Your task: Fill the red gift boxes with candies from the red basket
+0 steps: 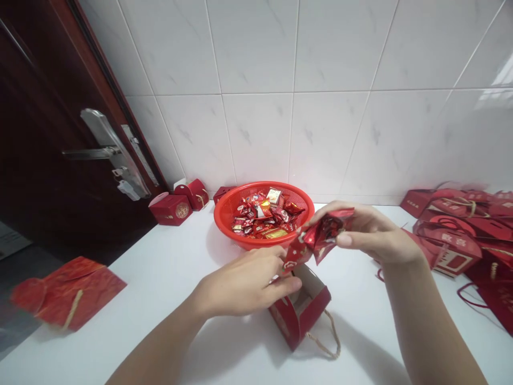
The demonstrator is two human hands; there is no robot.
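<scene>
My right hand (371, 232) holds shiny red wrapped candies (326, 232) between thumb and fingers, above a small red gift box (298, 321). The box stands open on the white table, its pale inside showing and a twine handle hanging from its near right side. My left hand (250, 280) is closed on the box's upper left edge, with the thumb over the opening and part of the fingers hidden. Just behind my hands, a red plastic basket (224, 219) carries a heap of red and gold wrapped candies (266, 214).
Several red gift boxes (449, 240) crowd the table's right side. More small red boxes (172, 208) stand at the back left. A red box with a twine handle (80, 294) lies at the left edge. A tiled wall (256, 133) and a dark door (48, 107) bound the table (160, 267).
</scene>
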